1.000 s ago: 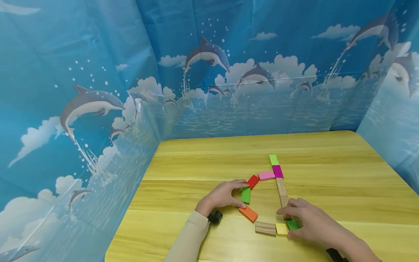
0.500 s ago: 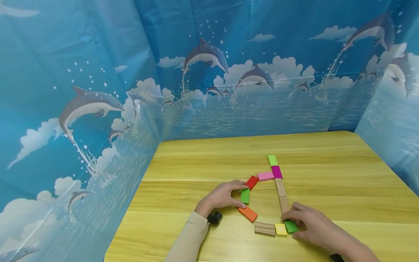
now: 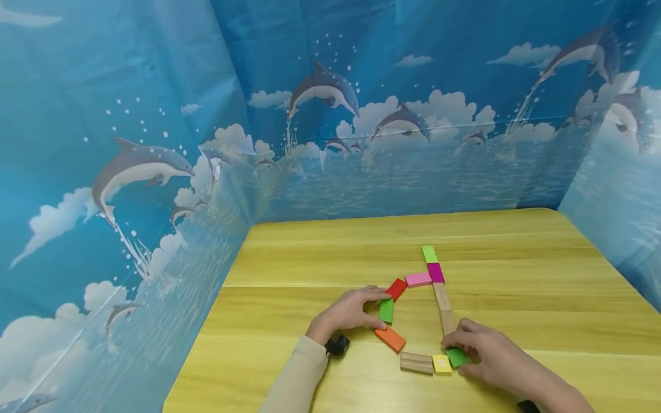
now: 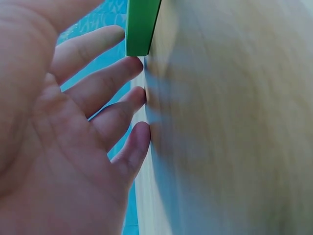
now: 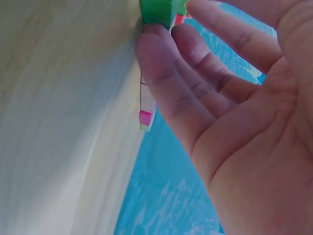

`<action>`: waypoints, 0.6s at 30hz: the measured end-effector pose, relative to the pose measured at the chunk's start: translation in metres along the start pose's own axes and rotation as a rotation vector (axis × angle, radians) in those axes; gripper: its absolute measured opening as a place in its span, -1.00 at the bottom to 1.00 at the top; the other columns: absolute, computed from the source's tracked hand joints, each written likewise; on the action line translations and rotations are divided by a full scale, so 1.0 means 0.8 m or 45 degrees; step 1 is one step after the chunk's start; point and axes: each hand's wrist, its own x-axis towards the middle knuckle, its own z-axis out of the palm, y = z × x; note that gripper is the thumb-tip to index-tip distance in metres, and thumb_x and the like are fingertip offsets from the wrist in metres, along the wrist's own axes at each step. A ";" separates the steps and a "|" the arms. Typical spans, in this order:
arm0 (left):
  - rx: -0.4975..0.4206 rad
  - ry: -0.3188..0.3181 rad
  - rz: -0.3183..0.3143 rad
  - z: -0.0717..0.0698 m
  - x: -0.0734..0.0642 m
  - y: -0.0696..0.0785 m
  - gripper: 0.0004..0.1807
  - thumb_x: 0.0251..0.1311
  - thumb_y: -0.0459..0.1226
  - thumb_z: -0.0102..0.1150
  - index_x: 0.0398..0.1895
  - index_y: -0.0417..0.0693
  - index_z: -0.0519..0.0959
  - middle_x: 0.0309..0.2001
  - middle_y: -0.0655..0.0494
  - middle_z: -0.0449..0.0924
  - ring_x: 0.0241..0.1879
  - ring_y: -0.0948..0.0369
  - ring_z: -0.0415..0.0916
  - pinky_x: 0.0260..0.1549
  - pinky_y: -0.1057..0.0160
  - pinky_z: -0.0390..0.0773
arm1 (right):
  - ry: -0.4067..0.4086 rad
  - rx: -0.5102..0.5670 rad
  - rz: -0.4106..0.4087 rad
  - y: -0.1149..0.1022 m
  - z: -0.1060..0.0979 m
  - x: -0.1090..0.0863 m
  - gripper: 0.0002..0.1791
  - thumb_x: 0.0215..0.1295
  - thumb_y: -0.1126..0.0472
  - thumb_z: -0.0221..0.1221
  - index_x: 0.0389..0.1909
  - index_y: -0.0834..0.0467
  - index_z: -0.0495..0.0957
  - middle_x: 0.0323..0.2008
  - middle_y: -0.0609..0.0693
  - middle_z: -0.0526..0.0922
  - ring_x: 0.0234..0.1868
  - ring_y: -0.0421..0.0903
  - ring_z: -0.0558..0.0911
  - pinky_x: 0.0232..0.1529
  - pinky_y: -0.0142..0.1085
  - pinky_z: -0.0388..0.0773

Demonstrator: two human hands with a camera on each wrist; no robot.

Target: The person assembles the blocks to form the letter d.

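Observation:
Flat coloured blocks lie end to end in a loop on the wooden table [image 3: 320, 258]. My left hand [image 3: 383, 310] pinches a green block [image 3: 386, 310] by its ends between thumb and index finger, between a red block [image 3: 396, 288] and an orange block [image 3: 390, 339]. The left wrist view shows this green block [image 4: 139, 24] by my fingers [image 4: 112, 103], whose tips rest on the table. My right hand [image 3: 458, 358] pinches a darker green block [image 3: 457, 357] lying beside a yellow block [image 3: 442, 364]. In the right wrist view my fingers [image 5: 161, 63] touch that darker green block [image 5: 159, 11].
A pink block [image 3: 418, 279], a magenta block [image 3: 436, 272], a light green block [image 3: 429, 253] and plain wooden blocks [image 3: 444, 307] form the far and right sides; another wooden block [image 3: 416, 362] lies beside the yellow one. Blue dolphin-print sheets wall the table on three sides.
My right hand has drawn back slightly, uncovering the darker green block and sliding it a little toward the yellow block. My left hand has stayed on its green block.

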 end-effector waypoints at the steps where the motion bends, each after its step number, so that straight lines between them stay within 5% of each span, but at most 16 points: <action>1: -0.009 0.000 -0.003 0.001 -0.001 0.000 -0.20 0.13 0.23 0.32 0.47 0.43 0.35 0.51 0.31 0.19 0.51 0.23 0.05 0.37 0.08 0.27 | -0.009 -0.010 0.012 0.000 -0.002 -0.001 -0.48 -0.03 0.20 0.56 -0.02 -0.20 0.67 -0.25 -0.33 0.46 -0.35 -0.37 0.44 -0.39 -0.42 0.49; 10: -0.105 0.034 0.011 0.000 -0.011 0.000 -0.28 0.29 0.16 0.23 0.50 0.29 0.35 0.51 0.29 0.19 0.49 0.22 0.09 0.37 0.11 0.27 | -0.007 -0.080 0.088 -0.009 -0.021 0.006 -0.55 0.08 0.16 0.48 0.02 -0.17 0.69 -0.15 -0.32 0.53 -0.26 -0.33 0.51 -0.28 -0.34 0.57; 18: -0.066 0.227 0.011 -0.022 -0.025 0.009 -0.39 0.43 0.05 0.13 0.50 0.25 0.34 0.52 0.17 0.20 0.50 0.20 0.10 0.37 0.00 0.26 | 0.133 -0.117 0.043 -0.012 -0.041 0.026 -0.57 0.21 0.15 0.43 0.12 -0.14 0.65 -0.06 -0.24 0.56 -0.14 -0.20 0.61 -0.21 -0.23 0.64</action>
